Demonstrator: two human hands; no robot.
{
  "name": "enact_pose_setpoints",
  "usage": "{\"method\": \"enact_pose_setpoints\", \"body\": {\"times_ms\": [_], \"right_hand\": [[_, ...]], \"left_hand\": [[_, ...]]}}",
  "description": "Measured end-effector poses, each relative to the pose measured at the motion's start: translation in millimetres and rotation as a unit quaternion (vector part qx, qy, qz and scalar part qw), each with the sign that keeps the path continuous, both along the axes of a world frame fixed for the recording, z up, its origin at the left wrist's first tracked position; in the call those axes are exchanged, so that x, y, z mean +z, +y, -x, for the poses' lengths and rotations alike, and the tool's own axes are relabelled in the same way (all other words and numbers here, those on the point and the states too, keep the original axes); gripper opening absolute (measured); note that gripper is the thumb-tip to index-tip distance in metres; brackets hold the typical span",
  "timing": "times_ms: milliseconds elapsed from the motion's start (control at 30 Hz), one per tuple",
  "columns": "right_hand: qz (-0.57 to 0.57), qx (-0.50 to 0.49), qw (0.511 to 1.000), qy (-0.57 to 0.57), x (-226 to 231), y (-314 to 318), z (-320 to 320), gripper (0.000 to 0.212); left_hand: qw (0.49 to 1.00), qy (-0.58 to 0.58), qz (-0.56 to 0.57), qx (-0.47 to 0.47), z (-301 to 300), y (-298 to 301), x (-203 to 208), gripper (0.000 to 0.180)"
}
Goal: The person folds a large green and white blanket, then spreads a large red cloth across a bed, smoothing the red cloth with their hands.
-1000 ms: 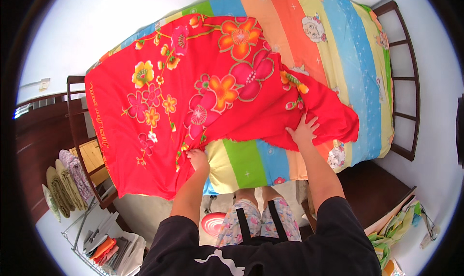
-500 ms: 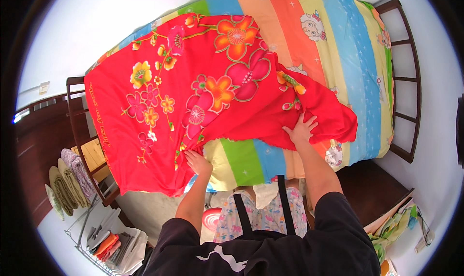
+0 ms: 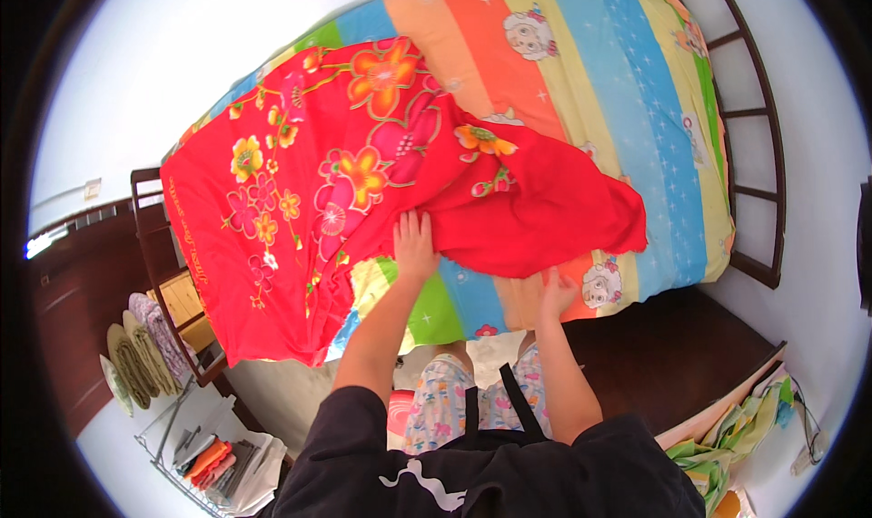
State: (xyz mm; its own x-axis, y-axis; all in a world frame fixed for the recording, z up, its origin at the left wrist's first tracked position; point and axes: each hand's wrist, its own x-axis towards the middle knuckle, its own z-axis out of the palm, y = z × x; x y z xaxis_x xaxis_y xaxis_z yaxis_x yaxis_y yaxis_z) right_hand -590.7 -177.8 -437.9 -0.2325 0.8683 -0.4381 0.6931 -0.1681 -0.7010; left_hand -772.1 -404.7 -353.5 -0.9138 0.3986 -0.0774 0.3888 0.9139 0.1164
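Observation:
A red floral sheet (image 3: pixel 309 182) lies over the left and middle of a bed with a striped cartoon-print cover (image 3: pixel 618 109). Its left part is spread fairly flat, while the right part is bunched in loose folds. My left hand (image 3: pixel 415 248) rests on the sheet's near edge, fingers stretched out and pointing away from me. Farther right, my right hand (image 3: pixel 556 297) lies on the striped cover just at the sheet's near hem, its fingers loosely extended. Under the fingertips, whether any cloth is pinched is hard to see.
Dark bed rails (image 3: pixel 749 146) stand at the right end, and another frame (image 3: pixel 168 236) at the left. Folded cushions (image 3: pixel 132 364) and a wire rack with clothes (image 3: pixel 218 463) are at lower left. A dark brown board (image 3: pixel 663 350) sits below the bed at right.
My left hand has moved right and farther in along the sheet's edge. My right hand has drawn back toward me, off the red folds to the hem. The view has shifted slightly.

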Motion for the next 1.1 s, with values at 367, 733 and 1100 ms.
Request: {"method": "enact_pose_setpoints", "body": {"times_ms": [367, 733, 1100], "right_hand": [[0.565, -0.22, 0.734, 0.305, 74.3, 44.7, 114.3, 0.068], [0.561, -0.113, 0.76, 0.309, 140.4, 203.8, 193.2, 0.025], [0.246, -0.121, 0.856, 0.438, 214.7, 302.2, 83.0, 0.04]], "left_hand": [[0.962, -0.18, -0.204, 0.004, 2.1, 35.8, 63.8, 0.019], [0.82, -0.483, -0.293, -0.087, -69.5, 135.1, 176.4, 0.017], [0.835, -0.408, -0.303, -0.213, -104.7, 187.7, 126.6, 0.021]]}}
